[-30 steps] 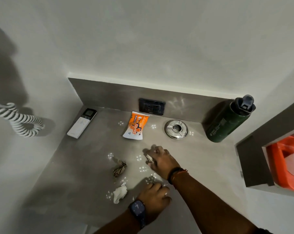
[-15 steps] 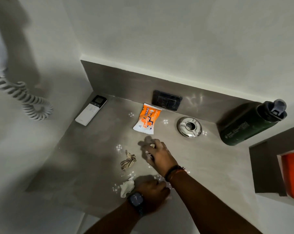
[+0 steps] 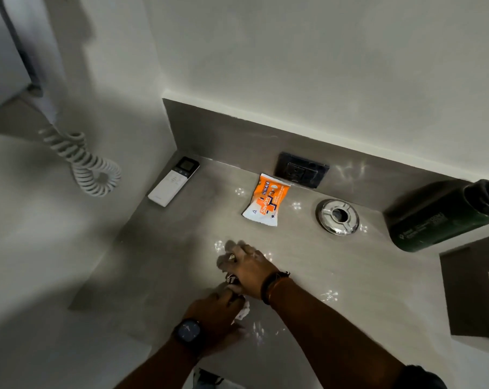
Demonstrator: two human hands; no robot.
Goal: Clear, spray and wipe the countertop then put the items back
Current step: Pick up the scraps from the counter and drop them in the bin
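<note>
Working low on the grey counter (image 3: 364, 276), near its front edge. Right hand (image 3: 249, 269) pressing down — fingers curled over a crumpled scrap (image 3: 231, 278), only a dark-and-white bit showing beneath the palm. Left hand (image 3: 218, 313), a watch at the wrist, closing around a white tissue wad (image 3: 243, 311) just beside the right hand; both hands touching or nearly so. Lying farther back and well apart: a white remote (image 3: 173, 181) in the left corner, an orange wipes packet (image 3: 266, 200) near the wall socket (image 3: 301, 169), a chrome ashtray (image 3: 337, 217), and a dark green bottle (image 3: 439, 213) tilting at the right.
</note>
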